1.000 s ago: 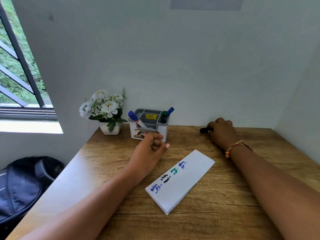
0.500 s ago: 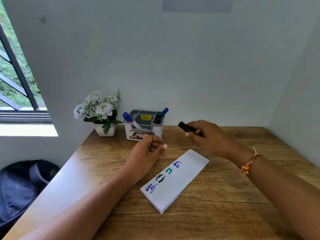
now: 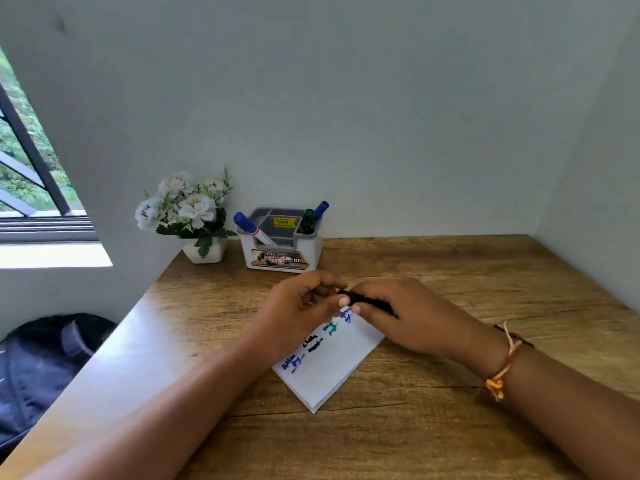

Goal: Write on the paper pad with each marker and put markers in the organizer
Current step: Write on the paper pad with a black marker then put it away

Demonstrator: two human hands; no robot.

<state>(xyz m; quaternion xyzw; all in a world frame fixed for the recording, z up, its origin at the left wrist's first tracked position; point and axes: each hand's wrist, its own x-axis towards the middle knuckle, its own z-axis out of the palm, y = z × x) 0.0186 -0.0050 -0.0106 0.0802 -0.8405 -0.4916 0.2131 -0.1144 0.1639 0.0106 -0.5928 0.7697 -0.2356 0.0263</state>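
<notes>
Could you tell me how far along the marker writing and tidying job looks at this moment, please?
Mostly done: the paper pad carries four scribbles in blue, black and green, and three markers already stand in the organizer. In hand: the right hand holds a black marker over the pad, with the left hand meeting its tip end. Left: write with it, then put it in the organizer.
</notes>
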